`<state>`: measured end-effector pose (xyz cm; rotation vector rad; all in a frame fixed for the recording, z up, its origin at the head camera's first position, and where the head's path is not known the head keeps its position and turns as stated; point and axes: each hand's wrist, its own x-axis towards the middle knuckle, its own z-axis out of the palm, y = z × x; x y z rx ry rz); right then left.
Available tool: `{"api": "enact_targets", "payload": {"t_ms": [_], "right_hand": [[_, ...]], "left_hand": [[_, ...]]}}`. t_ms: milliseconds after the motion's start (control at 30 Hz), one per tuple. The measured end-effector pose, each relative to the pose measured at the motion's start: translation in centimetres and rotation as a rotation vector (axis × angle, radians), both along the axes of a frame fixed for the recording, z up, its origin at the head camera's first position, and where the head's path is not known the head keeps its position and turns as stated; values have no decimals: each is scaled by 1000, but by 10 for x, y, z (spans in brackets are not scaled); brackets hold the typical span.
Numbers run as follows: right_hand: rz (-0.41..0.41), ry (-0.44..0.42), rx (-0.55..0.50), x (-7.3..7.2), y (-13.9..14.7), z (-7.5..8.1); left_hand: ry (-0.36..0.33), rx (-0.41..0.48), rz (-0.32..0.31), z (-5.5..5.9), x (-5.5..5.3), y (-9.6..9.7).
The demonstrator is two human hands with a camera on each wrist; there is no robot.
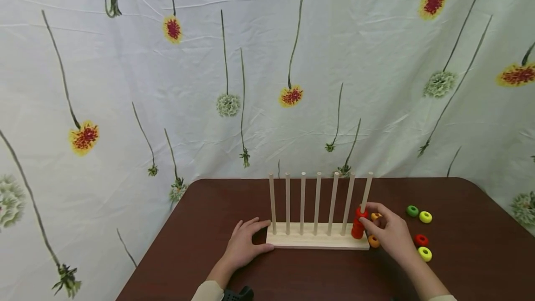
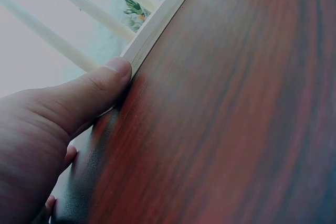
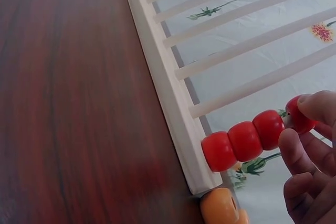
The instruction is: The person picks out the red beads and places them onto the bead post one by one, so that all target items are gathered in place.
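Note:
A pale wooden peg stand [image 1: 317,241], with a row of several upright pegs, stands on the dark red-brown table. My left hand [image 1: 244,247] holds its left end, the thumb against the front edge, as the left wrist view also shows; the other fingertips are mostly hidden there. Three red beads [image 3: 245,141] are stacked at the bottom of the rightmost peg. Just above them, my right hand [image 1: 393,233] pinches another red bead [image 3: 301,117] between thumb and fingers, around the same peg. A small gap separates it from the stack.
Beside the stand's right end lie an orange bead [image 1: 374,241] and a second orange bead [image 1: 376,216], partly behind the right hand. Farther right are a green bead [image 1: 412,211], two yellow beads [image 1: 425,217] and a loose red bead [image 1: 420,240]. A flowered cloth [image 1: 259,129] hangs behind the table.

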<state>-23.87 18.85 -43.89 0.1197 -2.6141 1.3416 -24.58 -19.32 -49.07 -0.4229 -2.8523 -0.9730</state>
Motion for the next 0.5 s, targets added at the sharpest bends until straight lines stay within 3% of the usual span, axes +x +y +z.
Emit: {"api": "enact_targets", "payload": {"t_ms": [500], "right_hand": [[39, 40, 32, -2, 4, -8]], "left_hand": [[-2, 6, -5, 0, 0, 0]]}}
